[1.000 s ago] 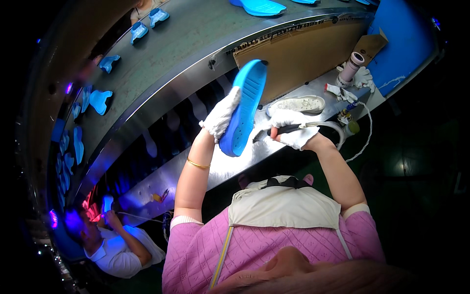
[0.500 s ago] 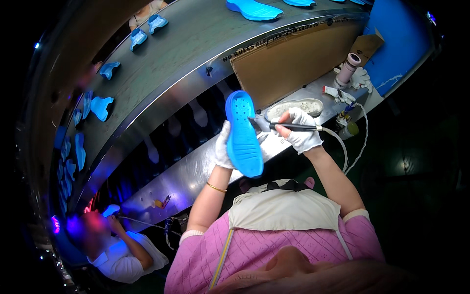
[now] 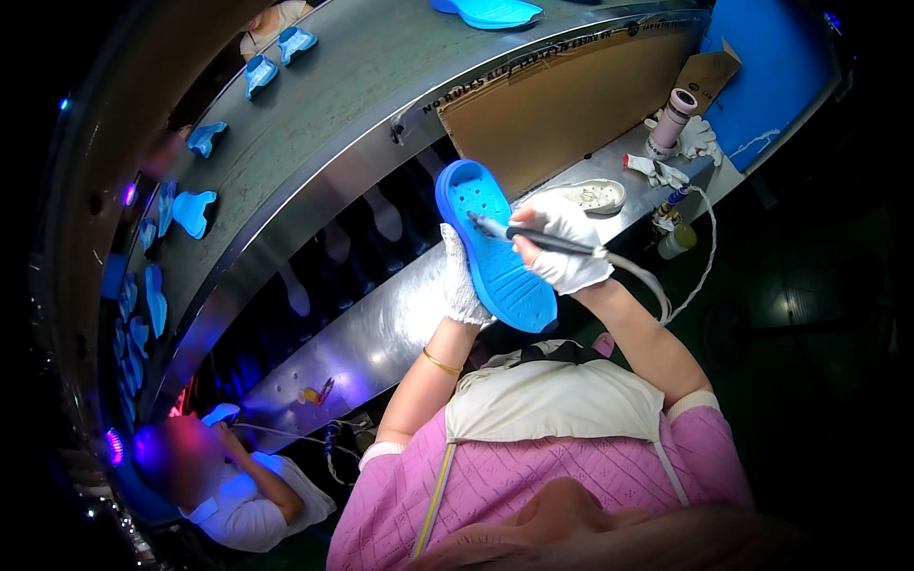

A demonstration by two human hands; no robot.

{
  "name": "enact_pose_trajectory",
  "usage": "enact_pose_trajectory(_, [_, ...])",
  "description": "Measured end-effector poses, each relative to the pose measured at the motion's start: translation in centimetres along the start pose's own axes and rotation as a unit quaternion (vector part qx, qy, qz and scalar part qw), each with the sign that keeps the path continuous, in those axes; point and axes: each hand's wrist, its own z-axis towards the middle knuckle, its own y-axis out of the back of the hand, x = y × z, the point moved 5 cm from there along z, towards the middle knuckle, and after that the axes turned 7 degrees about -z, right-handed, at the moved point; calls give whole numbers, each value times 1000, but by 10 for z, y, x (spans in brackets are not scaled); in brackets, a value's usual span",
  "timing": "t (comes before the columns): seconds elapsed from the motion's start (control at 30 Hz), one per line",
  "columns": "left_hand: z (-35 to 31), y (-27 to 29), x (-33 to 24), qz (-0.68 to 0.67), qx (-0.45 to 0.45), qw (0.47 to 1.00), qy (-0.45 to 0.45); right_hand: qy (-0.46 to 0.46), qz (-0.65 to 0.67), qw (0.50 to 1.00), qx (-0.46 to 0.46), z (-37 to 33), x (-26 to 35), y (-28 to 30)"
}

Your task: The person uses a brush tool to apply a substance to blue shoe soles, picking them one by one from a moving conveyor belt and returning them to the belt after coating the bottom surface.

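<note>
A blue shoe sole (image 3: 512,285) is tilted in front of me, its inner face with small holes and ridges turned up. White-gloved, my left hand (image 3: 461,285) grips it along the left edge. My right hand (image 3: 571,233), in a white glove with bare fingertips, pinches a black-handled brush (image 3: 562,245) fed by a pale hose (image 3: 640,276). The brush tip lies over the holed end of the sole; whether it touches is hard to tell. Behind my right hand is a cream tray or dish (image 3: 600,196), partly hidden.
A curved conveyor belt (image 3: 314,124) carries several blue soles and pieces. Cardboard (image 3: 533,124) leans along its near side. On the metal bench (image 3: 352,328) stand a pink cylinder (image 3: 674,122) and gloves (image 3: 700,143). A co-worker (image 3: 252,485) sits at lower left holding a blue piece.
The sole has turned, its lower end swinging right. My right hand has moved left, bringing the brush from the sole's edge over its holed end.
</note>
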Motion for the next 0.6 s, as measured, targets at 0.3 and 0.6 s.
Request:
enact_pose_trajectory(0.3, [23, 19, -22, -56, 46, 995, -71, 52, -103, 992, 55, -16, 17, -7])
enact_pose_trajectory(0.6, [14, 5, -37, -75, 91, 991, -60, 44, -98, 992, 62, -28, 15, -8])
